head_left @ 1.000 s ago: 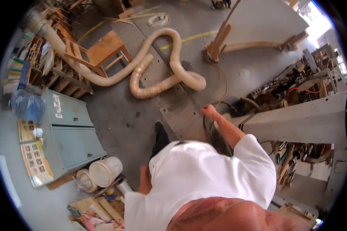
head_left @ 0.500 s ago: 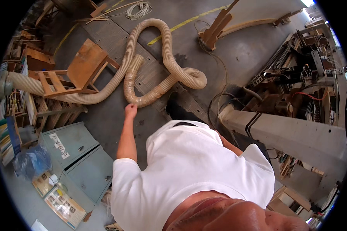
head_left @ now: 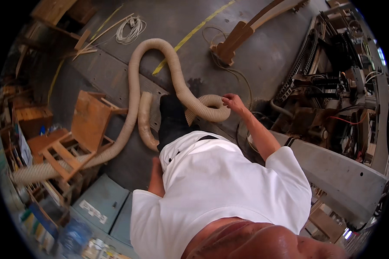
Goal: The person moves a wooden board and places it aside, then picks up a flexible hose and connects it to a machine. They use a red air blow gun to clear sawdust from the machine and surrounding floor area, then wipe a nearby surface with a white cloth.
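On the grey workshop floor [head_left: 263,56], the right hand [head_left: 233,102] half-curled touches the beige hose [head_left: 177,73].

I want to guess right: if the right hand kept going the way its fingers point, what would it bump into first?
The right hand points toward the picture's left, and its fingertips sit at the curled end of the beige ribbed hose. So it would likely meet that hose first, though whether they already touch is unclear.

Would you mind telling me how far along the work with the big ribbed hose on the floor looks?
Done: nothing shows as finished; the ribbed hose lies snaking across the floor. In hand: the right hand reaches the hose's looped bend. The left hand is hidden behind the white shirt. Left: cannot tell.
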